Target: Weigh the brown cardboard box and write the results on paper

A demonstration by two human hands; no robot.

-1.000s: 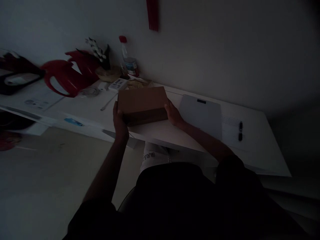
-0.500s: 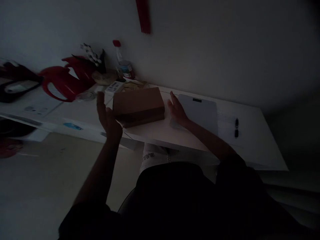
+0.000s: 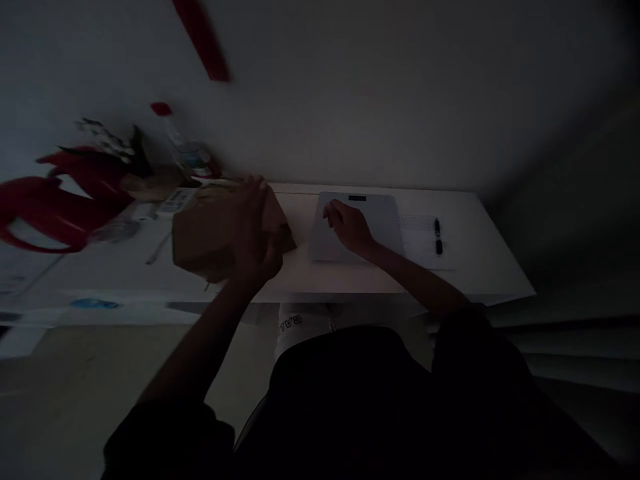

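A brown cardboard box (image 3: 200,240) lies on the white desk (image 3: 465,267), blurred by motion. My left hand (image 3: 255,233) is laid over the box's right part with its fingers stretched out and nothing clasped in them. My right hand (image 3: 347,227) rests on a flat grey pad (image 3: 380,213) to the right of the box, its fingers loosely down on the surface and holding nothing. The room is dim.
Red objects (image 3: 55,207), a red-capped bottle (image 3: 185,150) and small clutter crowd the desk's left end. A black pen (image 3: 438,236) lies on paper right of the pad. A red strip (image 3: 203,37) hangs on the wall. My dark-clothed lap fills the foreground.
Both hands let go of the box's sides. The left hand swung out and came back onto the box; the right hand moved onto the grey pad. The view turned right.
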